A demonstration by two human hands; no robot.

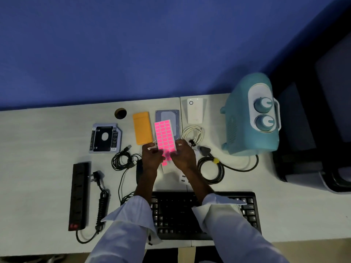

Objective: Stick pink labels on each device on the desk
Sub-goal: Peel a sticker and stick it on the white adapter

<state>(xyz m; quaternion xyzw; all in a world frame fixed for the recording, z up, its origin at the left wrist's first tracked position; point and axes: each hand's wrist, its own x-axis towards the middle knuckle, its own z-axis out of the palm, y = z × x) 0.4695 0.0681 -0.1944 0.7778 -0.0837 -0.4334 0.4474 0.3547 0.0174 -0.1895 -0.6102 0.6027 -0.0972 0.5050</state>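
Note:
A sheet of pink labels [164, 135] is held upright above the middle of the desk [38, 141]. My left hand [152, 157] grips its lower left edge and my right hand [183, 157] its lower right edge. Behind the sheet lies a grey hard drive [167, 115], partly hidden. An orange case [142, 130] lies to its left and a drive caddy [105, 138] further left. A white power bank [195, 111] rests at the back right. No pink label shows on any device.
A teal appliance with two knobs [250, 114] stands at the right. A black power strip [78, 196] lies at the left, a black keyboard [205, 213] at the front. Coiled cables [123, 160], a white cable [192, 134], a black cord [210, 170] and a white USB hub [183, 179] surround my hands.

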